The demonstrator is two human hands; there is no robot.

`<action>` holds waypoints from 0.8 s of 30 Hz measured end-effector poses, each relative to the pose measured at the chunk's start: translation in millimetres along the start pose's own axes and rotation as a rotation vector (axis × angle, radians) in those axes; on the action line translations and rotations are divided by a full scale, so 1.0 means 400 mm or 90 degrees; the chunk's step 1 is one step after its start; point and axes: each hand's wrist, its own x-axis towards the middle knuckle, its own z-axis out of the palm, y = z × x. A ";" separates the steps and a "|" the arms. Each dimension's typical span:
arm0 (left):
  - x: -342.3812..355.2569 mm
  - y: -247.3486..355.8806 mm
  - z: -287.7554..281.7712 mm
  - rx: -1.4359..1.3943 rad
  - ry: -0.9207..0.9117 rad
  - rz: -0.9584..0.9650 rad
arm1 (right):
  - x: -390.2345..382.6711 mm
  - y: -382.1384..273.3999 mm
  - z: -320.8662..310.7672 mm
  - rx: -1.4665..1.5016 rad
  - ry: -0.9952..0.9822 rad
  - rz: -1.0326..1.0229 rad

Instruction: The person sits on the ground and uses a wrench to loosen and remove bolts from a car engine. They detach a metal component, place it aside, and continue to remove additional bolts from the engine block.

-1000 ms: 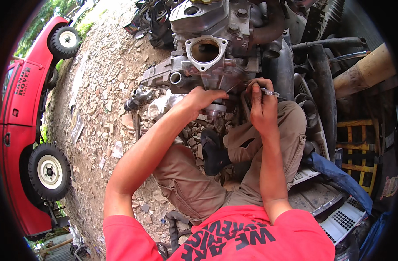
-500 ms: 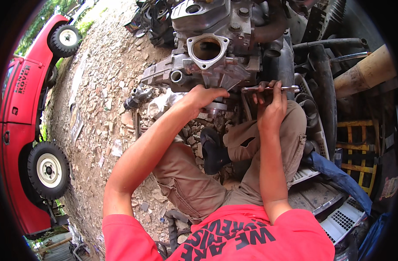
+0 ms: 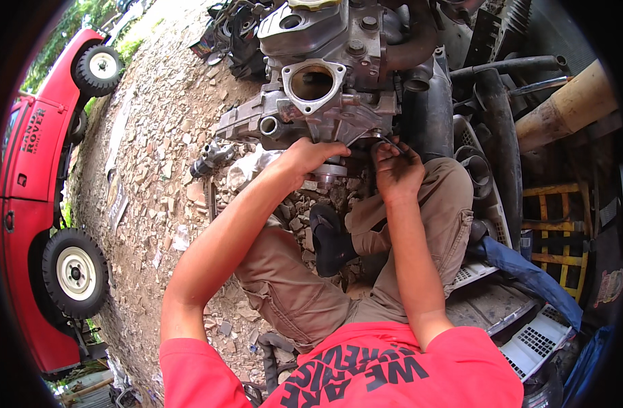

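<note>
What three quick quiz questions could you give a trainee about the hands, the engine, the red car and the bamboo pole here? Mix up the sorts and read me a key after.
1. True or false: the left hand and the right hand are both at the lower part of the engine.
2. Pick one. On which side of the picture is the red car?
A) right
B) left
C) bottom middle
3. Fill the gap: the bamboo pole lies nearer the ____ hand.

Key: 1 true; 2 B; 3 right.
</note>
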 end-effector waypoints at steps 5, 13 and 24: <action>0.005 -0.004 -0.004 0.003 0.008 -0.006 | -0.001 0.015 -0.006 0.062 0.000 0.003; -0.002 0.000 -0.002 -0.011 -0.007 0.000 | -0.004 0.016 -0.001 -0.044 -0.042 -0.085; -0.004 0.001 0.002 -0.004 -0.007 0.013 | -0.094 0.041 0.168 -0.905 -0.240 -0.456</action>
